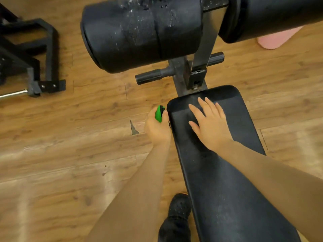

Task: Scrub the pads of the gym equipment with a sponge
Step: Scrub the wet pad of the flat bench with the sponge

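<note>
The sponge [159, 114], judged soft and light, is held by the left hand [157, 126] at the seat pad's [218, 180] left edge; the right hand [209, 123] is rested flat there.

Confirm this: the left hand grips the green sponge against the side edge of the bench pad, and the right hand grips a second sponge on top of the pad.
Not quite. In the head view the right hand holds no sponge; it lies flat, fingers straight, on the bench pad. The left hand does grip the green sponge at the pad's side edge.

left hand [157, 125]: fingers curled in a grip | right hand [209, 123]: flat, fingers straight, spread, palm down
</note>
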Demonstrator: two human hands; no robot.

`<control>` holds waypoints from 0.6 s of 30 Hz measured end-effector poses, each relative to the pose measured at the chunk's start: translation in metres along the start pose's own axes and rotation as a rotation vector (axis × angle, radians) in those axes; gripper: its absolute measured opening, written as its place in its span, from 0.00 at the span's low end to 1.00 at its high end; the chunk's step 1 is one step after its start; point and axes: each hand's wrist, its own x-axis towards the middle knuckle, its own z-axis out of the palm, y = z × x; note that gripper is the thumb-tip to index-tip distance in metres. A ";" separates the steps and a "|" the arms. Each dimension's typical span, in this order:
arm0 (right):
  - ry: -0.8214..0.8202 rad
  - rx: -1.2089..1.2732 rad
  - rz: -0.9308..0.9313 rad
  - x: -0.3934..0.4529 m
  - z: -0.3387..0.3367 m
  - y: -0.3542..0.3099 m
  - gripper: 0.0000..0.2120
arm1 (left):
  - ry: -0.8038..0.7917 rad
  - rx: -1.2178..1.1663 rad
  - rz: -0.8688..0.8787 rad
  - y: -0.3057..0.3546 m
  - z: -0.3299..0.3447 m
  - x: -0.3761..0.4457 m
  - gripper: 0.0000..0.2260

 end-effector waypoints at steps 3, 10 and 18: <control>0.001 0.020 -0.001 0.002 0.022 0.010 0.26 | 0.045 0.002 0.029 -0.008 0.013 0.010 0.12; 0.059 -0.005 0.017 -0.008 0.063 0.017 0.27 | 0.120 0.023 0.022 -0.014 0.038 0.040 0.11; 0.135 -0.055 0.016 -0.009 0.072 0.016 0.27 | -0.009 -0.054 0.091 -0.039 0.059 0.032 0.13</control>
